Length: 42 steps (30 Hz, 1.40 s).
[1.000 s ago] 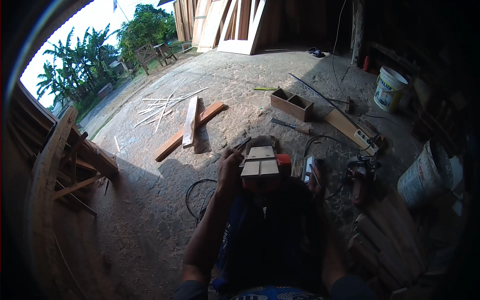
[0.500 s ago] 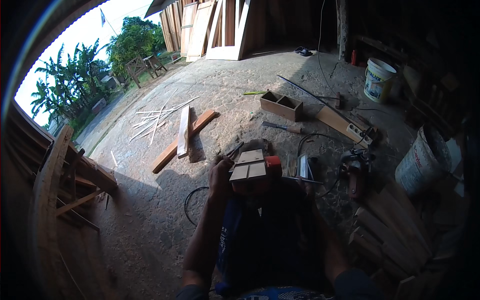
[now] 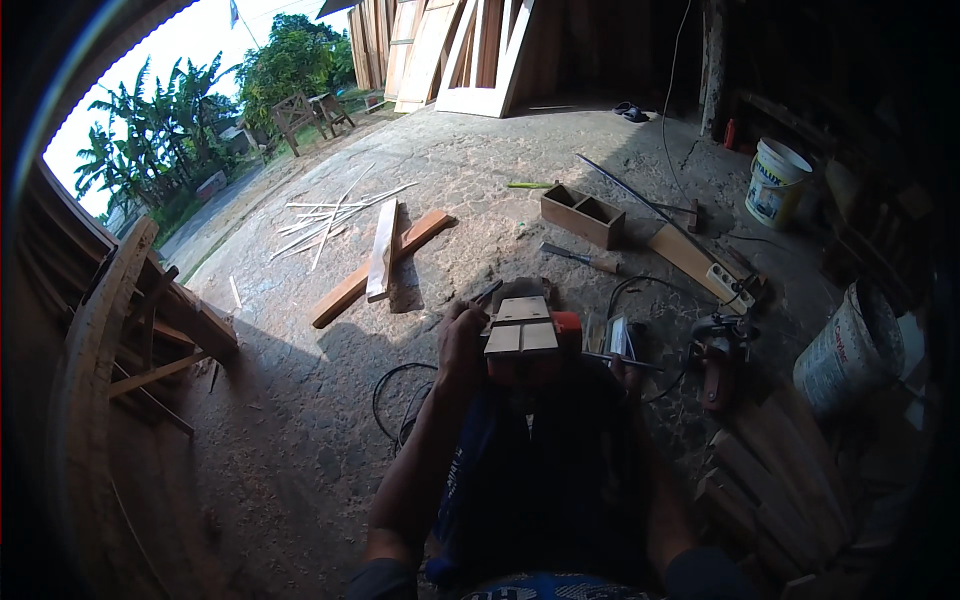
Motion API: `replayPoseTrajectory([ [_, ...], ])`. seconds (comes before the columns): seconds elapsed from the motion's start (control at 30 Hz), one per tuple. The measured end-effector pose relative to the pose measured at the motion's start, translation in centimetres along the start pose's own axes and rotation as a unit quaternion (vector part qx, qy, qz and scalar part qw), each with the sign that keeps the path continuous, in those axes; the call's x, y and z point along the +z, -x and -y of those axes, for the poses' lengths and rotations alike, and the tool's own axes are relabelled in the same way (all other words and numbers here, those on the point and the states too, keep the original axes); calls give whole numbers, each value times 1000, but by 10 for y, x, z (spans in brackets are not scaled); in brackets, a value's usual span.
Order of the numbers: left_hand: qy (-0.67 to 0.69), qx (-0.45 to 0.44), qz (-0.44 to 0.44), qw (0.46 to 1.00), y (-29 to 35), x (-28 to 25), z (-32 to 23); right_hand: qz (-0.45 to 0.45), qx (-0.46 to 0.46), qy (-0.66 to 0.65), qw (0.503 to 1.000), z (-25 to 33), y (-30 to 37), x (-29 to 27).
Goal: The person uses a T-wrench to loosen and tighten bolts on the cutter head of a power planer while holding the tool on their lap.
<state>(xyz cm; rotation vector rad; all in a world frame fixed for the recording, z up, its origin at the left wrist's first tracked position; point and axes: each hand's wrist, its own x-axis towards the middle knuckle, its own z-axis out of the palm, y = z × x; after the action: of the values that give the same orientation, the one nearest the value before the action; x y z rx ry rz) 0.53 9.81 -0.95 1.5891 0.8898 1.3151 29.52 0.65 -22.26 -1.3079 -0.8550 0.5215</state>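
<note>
A red electric planer point(image 3: 533, 368) lies sole-up at my lap, its pale flat sole plates point(image 3: 524, 338) facing me. Beside its left edge, my left hand point(image 3: 461, 335) is closed round a slender dark tool point(image 3: 488, 292) whose tip sticks out past the fingers; its kind is not clear. To the planer's right, my right hand point(image 3: 630, 374) is in deep shade, its fingers closed on a thin metal rod point(image 3: 645, 364) that points sideways. Just beyond that hand, a pale flat-sided object point(image 3: 619, 338) rests on the floor.
Ahead lie a chisel point(image 3: 580, 257), a two-compartment wooden box point(image 3: 583, 217) and crossed wooden boards point(image 3: 381, 255). A circular saw point(image 3: 722, 360), buckets point(image 3: 848, 350) and stacked planks point(image 3: 770, 470) are at right. Black cable point(image 3: 380, 385) loops on the floor. A wooden trestle point(image 3: 150, 330) stands left.
The whole view has shifted slightly, with floor things now further right in the picture. Both hands and the planer keep nearly the same places relative to each other.
</note>
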Motion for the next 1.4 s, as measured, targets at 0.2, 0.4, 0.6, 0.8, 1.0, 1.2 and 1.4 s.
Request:
replayPoseTrajectory([
  [0.2,71,-37,10,997,2,1,-18,3,-3,9,1000,-8,0,3],
  [0.4,56,-33,16,998,2,0,-23,1,-1,20,1000,-13,1,3],
  [0.6,61,-37,1,997,4,2,-26,-7,-1,30,1000,-17,6,2],
  [0.8,139,-113,-16,984,4,1,-27,5,33,51,998,-24,10,1],
  [1.0,207,-127,-5,970,0,10,-27,-12,98,65,993,-40,8,-7],
  [1.2,209,-114,-8,971,-2,-10,-6,-9,46,106,993,5,21,8],
  [1.4,193,-90,-9,977,-4,-5,-8,0,27,73,997,-40,9,4],
])
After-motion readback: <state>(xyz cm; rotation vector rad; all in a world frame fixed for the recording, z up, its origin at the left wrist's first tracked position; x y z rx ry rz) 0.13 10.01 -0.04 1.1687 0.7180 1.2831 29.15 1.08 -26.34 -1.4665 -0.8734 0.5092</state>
